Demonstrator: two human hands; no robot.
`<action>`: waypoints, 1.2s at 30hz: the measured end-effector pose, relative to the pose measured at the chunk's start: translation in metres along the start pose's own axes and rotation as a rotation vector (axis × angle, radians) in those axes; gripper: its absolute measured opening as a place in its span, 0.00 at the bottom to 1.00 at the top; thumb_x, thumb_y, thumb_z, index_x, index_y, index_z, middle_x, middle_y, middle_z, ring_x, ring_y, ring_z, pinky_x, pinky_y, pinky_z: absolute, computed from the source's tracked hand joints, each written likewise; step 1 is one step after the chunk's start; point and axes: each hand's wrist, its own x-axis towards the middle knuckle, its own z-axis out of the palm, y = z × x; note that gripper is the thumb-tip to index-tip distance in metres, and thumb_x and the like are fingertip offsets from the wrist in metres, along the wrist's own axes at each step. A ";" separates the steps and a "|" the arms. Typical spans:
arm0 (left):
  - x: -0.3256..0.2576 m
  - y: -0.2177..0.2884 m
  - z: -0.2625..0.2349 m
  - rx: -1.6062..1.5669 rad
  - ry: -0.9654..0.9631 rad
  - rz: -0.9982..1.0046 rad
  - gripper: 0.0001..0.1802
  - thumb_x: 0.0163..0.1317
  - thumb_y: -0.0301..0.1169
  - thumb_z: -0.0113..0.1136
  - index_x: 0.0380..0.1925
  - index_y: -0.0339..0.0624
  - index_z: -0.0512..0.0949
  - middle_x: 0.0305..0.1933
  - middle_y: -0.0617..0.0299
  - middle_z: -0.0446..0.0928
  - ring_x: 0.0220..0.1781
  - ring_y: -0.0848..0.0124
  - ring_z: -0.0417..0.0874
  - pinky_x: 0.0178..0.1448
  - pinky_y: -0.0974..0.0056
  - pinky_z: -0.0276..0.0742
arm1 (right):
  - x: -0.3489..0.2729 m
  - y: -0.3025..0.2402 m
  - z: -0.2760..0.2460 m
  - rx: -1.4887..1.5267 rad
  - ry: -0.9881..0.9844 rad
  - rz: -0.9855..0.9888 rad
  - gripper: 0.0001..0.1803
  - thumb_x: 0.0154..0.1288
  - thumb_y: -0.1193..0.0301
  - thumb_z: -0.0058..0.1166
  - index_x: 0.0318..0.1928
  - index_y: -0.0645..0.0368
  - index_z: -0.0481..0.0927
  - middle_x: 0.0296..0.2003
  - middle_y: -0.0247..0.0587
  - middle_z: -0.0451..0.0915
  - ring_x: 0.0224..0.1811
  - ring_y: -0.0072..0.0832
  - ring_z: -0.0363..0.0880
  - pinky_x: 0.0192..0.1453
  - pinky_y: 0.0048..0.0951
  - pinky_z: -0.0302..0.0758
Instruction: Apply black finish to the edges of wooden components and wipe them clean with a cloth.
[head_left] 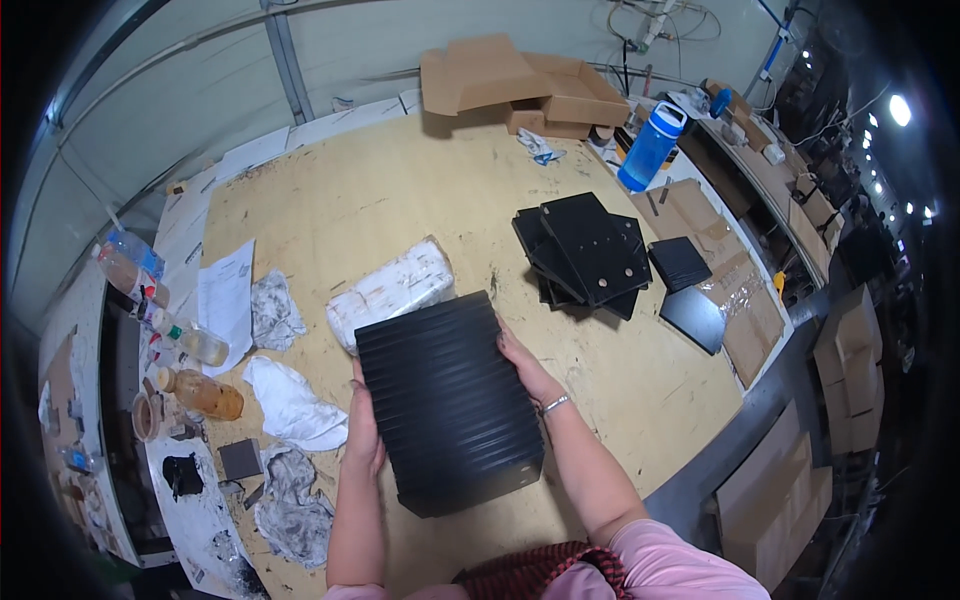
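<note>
Plainly, both hands grasp ridged black stack: left hand along its left side, right hand along its right, stack filling whole gap between fingers. Most fingertips hard to make out; stack's underside hidden. Forearms reach forward, palms turned inward, right wrist wearing bracelet. White wrapped block just beyond left fingers; black panels beyond right fingers, farther right.

I wear a pink top, a red-and-black checked cloth and a silver bracelet on my right wrist.
</note>
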 end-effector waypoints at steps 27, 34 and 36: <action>-0.115 -0.049 -0.021 0.180 0.092 -0.115 0.35 0.78 0.39 0.36 0.76 0.39 0.38 0.80 0.56 0.46 0.79 0.65 0.49 0.79 0.62 0.47 | -0.088 0.029 -0.018 -0.013 -0.083 0.115 0.37 0.78 0.55 0.38 0.77 0.58 0.44 0.78 0.41 0.45 0.79 0.28 0.42 0.79 0.28 0.42; -0.127 -0.051 0.012 0.128 0.140 -0.072 0.37 0.74 0.25 0.40 0.76 0.34 0.35 0.81 0.49 0.39 0.82 0.63 0.40 0.80 0.63 0.37 | -0.092 0.028 -0.008 -0.220 0.032 0.123 0.33 0.79 0.62 0.37 0.77 0.57 0.44 0.74 0.44 0.55 0.75 0.30 0.55 0.76 0.26 0.51; -0.128 -0.048 0.012 0.127 0.093 -0.052 0.34 0.77 0.29 0.38 0.77 0.39 0.39 0.80 0.56 0.46 0.79 0.67 0.48 0.79 0.64 0.43 | -0.092 0.030 -0.013 -0.144 0.012 0.116 0.33 0.79 0.63 0.36 0.77 0.57 0.45 0.75 0.44 0.54 0.76 0.30 0.54 0.76 0.27 0.50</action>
